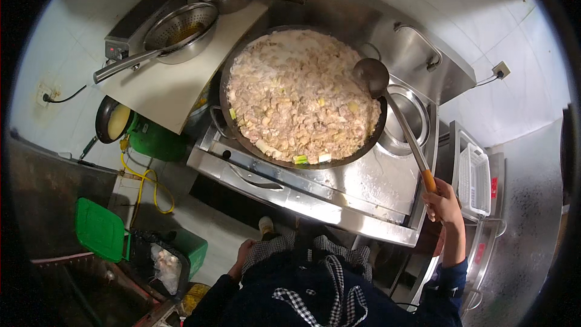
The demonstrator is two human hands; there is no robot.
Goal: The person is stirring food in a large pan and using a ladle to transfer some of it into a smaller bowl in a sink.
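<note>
My right hand grips the wooden end of a long-handled ladle. The dark ladle bowl rests at the right side of a large wok, over the food. Filling the wok is a pale, wet mass of chopped meat pieces, with a few green-and-white scallion lengths near the front rim. Down at my side, my left hand is beside the checked apron; its fingers are partly hidden.
The wok sits on a stainless steel stove with a steel basin at its right. At left, a counter holds a strainer over a bowl. Below stand a green gas cylinder and an open-lidded green bin. A white basket lies right.
</note>
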